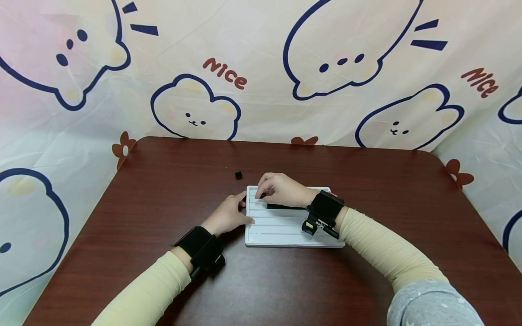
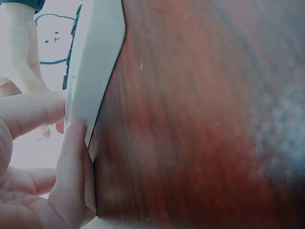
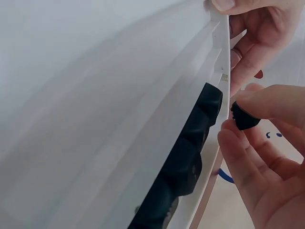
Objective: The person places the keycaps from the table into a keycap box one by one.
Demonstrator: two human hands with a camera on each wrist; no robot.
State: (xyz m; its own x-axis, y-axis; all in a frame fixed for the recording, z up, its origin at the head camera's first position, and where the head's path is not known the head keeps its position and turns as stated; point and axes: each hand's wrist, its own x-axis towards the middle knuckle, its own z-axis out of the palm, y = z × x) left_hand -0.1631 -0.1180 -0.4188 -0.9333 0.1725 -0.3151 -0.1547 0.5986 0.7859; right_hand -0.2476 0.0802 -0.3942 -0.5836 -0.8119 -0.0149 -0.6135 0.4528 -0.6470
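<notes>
A white ridged board [image 1: 281, 236] lies flat on the brown table. My left hand [image 1: 229, 214] holds its left edge, thumb over the rim and fingers along the side. Above the board's upper left part, my right hand [image 1: 283, 189] pinches a small black block [image 3: 245, 117] between thumb and fingertips. In the right wrist view the block is just off the board's rim, with its underside partly hidden by the fingers. A row of black blocks [image 3: 183, 169] with curved tops stands along one groove of the board. The right hand covers part of this row in the head view.
One loose black block [image 1: 238, 175] lies on the table [image 1: 163, 203] beyond the board's upper left corner. A printed cloth [image 1: 261, 108] hangs behind the table and along its sides. Both wrists wear black camera straps [image 1: 325, 209].
</notes>
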